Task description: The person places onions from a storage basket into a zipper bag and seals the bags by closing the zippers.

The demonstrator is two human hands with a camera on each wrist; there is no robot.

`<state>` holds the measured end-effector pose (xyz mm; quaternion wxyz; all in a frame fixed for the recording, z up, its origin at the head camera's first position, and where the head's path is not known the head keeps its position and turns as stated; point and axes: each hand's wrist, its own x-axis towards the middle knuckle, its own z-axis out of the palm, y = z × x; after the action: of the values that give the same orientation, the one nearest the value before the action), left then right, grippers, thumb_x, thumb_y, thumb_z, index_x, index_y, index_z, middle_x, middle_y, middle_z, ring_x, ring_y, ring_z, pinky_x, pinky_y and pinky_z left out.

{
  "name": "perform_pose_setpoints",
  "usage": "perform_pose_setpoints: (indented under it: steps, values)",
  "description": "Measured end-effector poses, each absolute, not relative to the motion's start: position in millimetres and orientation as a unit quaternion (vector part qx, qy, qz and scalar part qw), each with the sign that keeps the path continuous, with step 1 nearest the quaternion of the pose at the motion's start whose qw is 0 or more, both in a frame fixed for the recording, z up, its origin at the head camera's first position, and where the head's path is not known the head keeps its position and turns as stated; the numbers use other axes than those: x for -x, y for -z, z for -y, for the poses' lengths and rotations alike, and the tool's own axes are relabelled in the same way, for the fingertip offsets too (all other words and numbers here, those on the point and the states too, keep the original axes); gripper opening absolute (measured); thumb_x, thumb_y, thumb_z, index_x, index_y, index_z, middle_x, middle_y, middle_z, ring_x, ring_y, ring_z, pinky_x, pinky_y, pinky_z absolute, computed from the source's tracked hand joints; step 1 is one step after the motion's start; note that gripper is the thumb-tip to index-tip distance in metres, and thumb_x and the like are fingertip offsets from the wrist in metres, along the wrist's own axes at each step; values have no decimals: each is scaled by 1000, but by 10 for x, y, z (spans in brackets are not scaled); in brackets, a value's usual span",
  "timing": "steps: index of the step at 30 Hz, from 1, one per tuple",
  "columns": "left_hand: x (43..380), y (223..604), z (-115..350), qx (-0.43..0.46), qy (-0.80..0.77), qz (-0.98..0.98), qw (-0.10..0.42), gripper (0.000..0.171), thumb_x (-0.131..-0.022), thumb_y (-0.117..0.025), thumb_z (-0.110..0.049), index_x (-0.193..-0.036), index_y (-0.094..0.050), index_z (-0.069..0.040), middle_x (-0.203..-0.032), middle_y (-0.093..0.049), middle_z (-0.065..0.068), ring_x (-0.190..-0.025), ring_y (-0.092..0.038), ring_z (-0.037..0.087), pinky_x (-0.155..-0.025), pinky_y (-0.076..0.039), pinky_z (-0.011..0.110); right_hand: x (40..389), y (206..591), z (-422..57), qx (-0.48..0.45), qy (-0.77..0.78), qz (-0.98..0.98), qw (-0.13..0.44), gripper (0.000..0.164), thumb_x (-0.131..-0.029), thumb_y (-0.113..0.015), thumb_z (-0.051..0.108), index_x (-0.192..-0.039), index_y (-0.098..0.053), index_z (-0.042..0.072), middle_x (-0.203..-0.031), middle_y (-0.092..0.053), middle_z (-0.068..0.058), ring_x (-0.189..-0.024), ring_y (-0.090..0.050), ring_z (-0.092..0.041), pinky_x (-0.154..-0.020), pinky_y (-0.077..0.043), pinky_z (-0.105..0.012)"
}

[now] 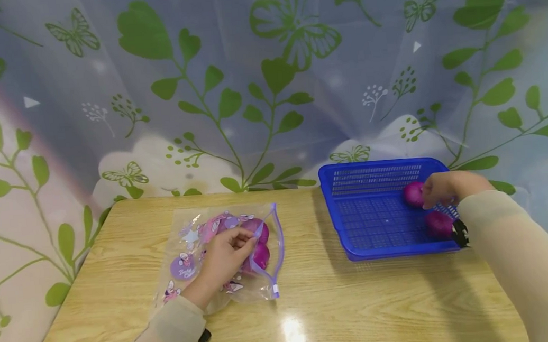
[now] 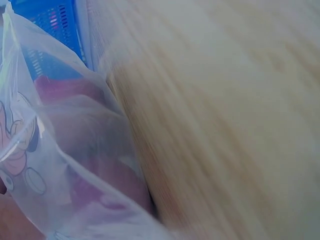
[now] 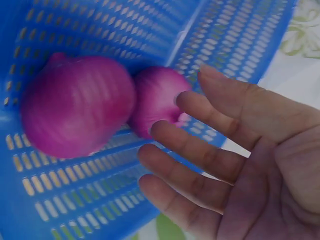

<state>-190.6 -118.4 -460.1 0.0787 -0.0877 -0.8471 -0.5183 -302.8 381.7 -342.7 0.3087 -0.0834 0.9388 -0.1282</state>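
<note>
The step in hand looks like passing red onions between basket and bag, with the right hand (image 1: 453, 187) at the basket end. Its fingers are slightly spread and bent, thumb apart, gripping nothing; two red onions (image 3: 77, 106) lie just beyond those fingertips in the blue plastic basket (image 1: 370, 218), though whether a fingertip touches the farther one I cannot tell. Well to the side, the left hand (image 1: 225, 255) pinches the lip of a clear printed zip bag (image 1: 191, 237) between thumb and fingers, the bagged onions (image 1: 261, 256) just past those fingertips, near its mouth. If an onion is to be lifted, the next move calls for curling the right fingers around one while the left pinch keeps the lip raised.
</note>
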Motion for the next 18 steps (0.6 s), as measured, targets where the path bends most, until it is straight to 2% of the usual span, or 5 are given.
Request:
perform_pose_setpoints:
  steps: [3,7,10,13,18]
  values:
    - [1907,4596,1181,86,517,848,78,7,-90,-74,-10,-97,-74,-11,-81,-68,-2,-71,-63,14,-58,-55,25,3057,3477,-3867,85,100,-941,312,20,-92,-68,21,-78,-55,14,-74,-52,3,-68,-48,-15,-61,-41,-29]
    - [1904,4596,1183,84,517,849,74,6,-91,-74,-10,-97,-74,-11,-81,-67,-3,-71,-62,14,-58,-55,25,3108,3518,-3952,77,100,-935,330,15,-92,-68,24,-90,-63,10,-90,-63,-2,-85,-59,-23,-72,-51,-36]
    - [1903,4599,1185,83,518,848,75,6,-91,-74,-10,-96,-74,-11,-81,-67,-3,-71,-62,14,-58,-55,25,3144,3542,-4014,64,107,-930,347,24,-90,-71,30,-102,-67,9,-101,-64,-5,-97,-61,-29,-82,-53,-42]
    - [1904,4597,1185,84,517,848,76,5,-91,-74,-10,-96,-74,-11,-81,-67,-2,-71,-62,14,-58,-55,25,3161,3567,-4062,52,97,-928,355,37,-88,-73,39,-109,-68,9,-107,-63,-11,-99,-60,-32,-84,-52,-46]
    - [1907,4590,1180,87,514,850,76,5,-91,-74,-10,-95,-74,-12,-81,-67,-3,-71,-62,14,-59,-56,25,3148,3602,-4100,48,67,-929,360,54,-86,-73,50,-121,-69,10,-133,-55,-30,-119,-51,-51,-97,-44,-63]
